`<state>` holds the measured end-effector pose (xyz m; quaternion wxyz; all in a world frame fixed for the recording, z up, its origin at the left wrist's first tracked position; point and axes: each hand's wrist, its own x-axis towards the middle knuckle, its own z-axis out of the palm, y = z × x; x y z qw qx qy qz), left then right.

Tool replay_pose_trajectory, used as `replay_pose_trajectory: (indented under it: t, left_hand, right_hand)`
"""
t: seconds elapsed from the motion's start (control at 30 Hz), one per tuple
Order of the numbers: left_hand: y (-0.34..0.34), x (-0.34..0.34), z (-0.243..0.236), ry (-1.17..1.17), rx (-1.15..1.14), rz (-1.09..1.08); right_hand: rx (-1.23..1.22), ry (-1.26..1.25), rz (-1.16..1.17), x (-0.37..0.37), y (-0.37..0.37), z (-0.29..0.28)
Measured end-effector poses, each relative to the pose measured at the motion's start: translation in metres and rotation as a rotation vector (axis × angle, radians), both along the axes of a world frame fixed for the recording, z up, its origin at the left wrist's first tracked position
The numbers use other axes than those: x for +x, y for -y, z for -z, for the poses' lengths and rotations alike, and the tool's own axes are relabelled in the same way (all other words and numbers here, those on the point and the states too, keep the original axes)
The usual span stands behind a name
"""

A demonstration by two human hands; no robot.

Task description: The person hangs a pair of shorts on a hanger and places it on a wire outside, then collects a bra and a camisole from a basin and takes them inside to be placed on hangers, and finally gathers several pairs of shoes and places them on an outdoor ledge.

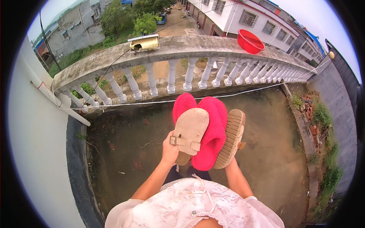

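Observation:
In front of my body I carry a bunch of footwear between both hands. On the left, my left hand [170,149] grips a beige clog [193,123] with a buckled strap, its closed upper toward me. Two fuzzy red slippers [213,125] are sandwiched in the middle, partly covered by the beige clog. At the right edge a second clog [231,138] shows its ridged brown sole, and my right hand [230,164] is closed around its lower end. Most of the right fingers are hidden behind that sole.
A stone balustrade [182,45] with white balusters crosses ahead. On its top sit a red basin [250,41] and a yellowish box-like fixture [144,43]. A white cord [159,103] runs in front of the balusters. Rubble and weeds [323,117] line the right side; a white wall [38,144] stands left.

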<state>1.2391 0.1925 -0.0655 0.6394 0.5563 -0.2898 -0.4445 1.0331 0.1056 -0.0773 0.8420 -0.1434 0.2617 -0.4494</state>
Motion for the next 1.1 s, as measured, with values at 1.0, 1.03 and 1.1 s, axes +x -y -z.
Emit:
replay_pose_trajectory:
  t: [1.0, 1.03, 1.1]
  left_hand:
    - [0.660, 0.092, 0.103, -0.163, 0.204, -0.269]
    - [0.665, 0.088, 0.099, -0.168, 0.207, -0.255]
    - [0.668, 0.078, 0.092, -0.342, 0.344, -0.373]
  right_hand:
    - [-0.053, -0.386, -0.137, 0.078, 0.714, 0.106]
    - [-0.049, -0.393, -0.124, 0.074, 0.717, 0.114]
    - [-0.108, -0.515, 0.069, 0.068, 0.715, 0.125]
